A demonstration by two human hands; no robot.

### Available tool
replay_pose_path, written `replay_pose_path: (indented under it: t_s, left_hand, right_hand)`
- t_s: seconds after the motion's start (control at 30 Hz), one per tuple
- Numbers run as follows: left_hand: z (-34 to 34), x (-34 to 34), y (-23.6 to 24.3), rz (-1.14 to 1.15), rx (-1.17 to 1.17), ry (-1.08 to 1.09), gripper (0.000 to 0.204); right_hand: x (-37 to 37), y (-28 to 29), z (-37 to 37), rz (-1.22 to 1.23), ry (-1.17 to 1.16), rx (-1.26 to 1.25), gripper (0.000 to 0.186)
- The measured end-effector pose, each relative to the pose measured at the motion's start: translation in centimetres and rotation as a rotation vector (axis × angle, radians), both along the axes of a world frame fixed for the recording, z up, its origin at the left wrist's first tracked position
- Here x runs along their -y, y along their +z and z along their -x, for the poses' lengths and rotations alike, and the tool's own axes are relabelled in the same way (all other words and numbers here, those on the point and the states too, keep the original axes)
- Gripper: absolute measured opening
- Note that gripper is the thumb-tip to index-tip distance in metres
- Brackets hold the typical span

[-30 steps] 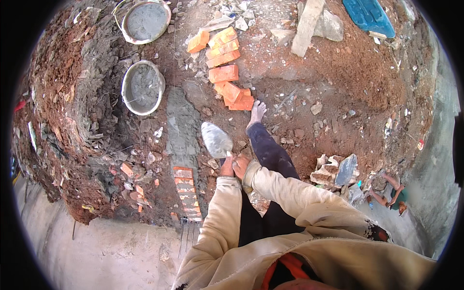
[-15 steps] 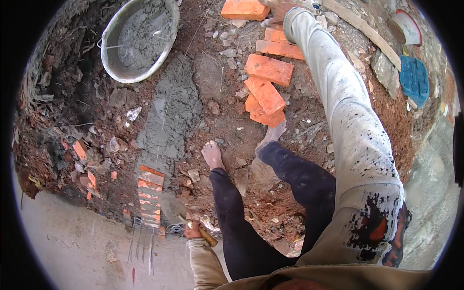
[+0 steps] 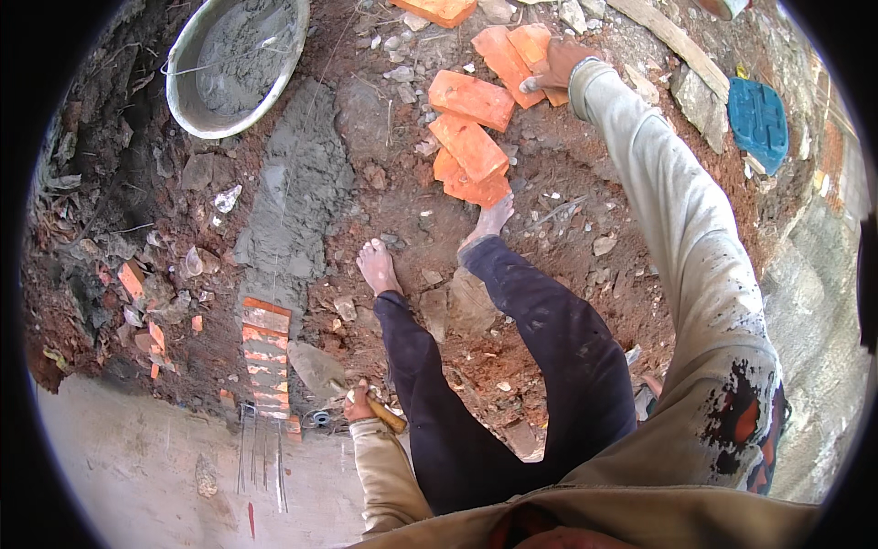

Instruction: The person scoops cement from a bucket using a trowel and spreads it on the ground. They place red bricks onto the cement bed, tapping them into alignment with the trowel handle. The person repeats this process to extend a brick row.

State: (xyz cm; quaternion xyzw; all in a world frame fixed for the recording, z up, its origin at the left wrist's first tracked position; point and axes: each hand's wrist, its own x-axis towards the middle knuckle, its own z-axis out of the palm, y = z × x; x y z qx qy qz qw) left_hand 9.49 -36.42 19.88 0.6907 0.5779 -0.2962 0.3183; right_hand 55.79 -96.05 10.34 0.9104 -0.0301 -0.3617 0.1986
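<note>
Fingers [image 3: 532, 83] of the R hand [image 3: 565, 62] are on an orange brick [image 3: 531, 42] at top ctr, R arm stretched well fwd; can't tell if they're clamped on it or just resting. That brick lies up against a slanted brick [image 3: 499, 62] on its L side. Below, nearer the body, a loose line of 3 more: upper brick [image 3: 471, 99], mid brick [image 3: 469, 146], lower brick [image 3: 471, 183], the last partly under the mid one, w/ the R foot [image 3: 491, 221] right by it. Another brick [image 3: 439, 9] is cut off at the top edge.

L hand [image 3: 359, 403] is low, L of the legs, fingers wrapped round the wooden handle of a trowel [image 3: 315, 369]; blade is grey, pointing up-L, just beside a brick row [image 3: 266, 357] w/ grey mortar btwn pcs. Thin rods [image 3: 261, 457] stick out at the row's lower end. Fwd of the row runs a wet mortar strip [image 3: 293, 206], w/ a thin string [image 3: 317, 87] over it. L foot [image 3: 377, 265] is bare, R of the strip.

Top L: a bucket [image 3: 180, 114], pale rim, wire handle, grey mortar inside. Top R: wooden plank [image 3: 677, 41], flat stone [image 3: 700, 102] next to it, blue plastic pc [image 3: 757, 123] further R.
</note>
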Motion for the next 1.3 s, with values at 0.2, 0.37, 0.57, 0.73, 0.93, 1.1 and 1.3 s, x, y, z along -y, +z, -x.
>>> replay_pose_path:
  t_s: [0.2,0.37,0.57,0.73,0.93,1.1,1.3]
  left_hand:
    - [-2.0,-0.8,-1.4,0.135,0.084,0.228,0.02]
    - [-3.1,-3.8,0.0,0.094,0.076,0.146,0.02]
    - [-2.5,-7.9,0.6,0.078,0.131,0.252,0.025]
    - [-2.2,-8.0,-0.3,-0.015,0.022,-0.1,0.03]
    - [-2.8,-6.6,0.2,0.107,0.135,0.309,0.032]
    - [1.8,-8.1,-3.4,0.104,0.21,0.351,0.029]
    - [6.7,-5.4,-5.2,-0.02,0.056,0.367,0.023]
  right_hand:
    - [-7.2,-0.9,-0.4,0.088,0.142,0.365,0.081]
    - [-9.6,3.3,-1.7,0.047,0.016,0.084,0.081]
    - [-4.4,2.5,4.6,-0.087,0.161,-0.036,0.08]
    - [-8.0,3.8,13.5,-0.188,0.008,-0.196,0.057]
    - [-17.5,9.5,15.5,-0.203,0.525,-0.524,0.041]
    - [-14.2,0.7,-0.2,-0.482,0.013,0.324,0.044]
    - [-13.6,-6.6,-10.3,-0.327,0.055,0.497,0.059]
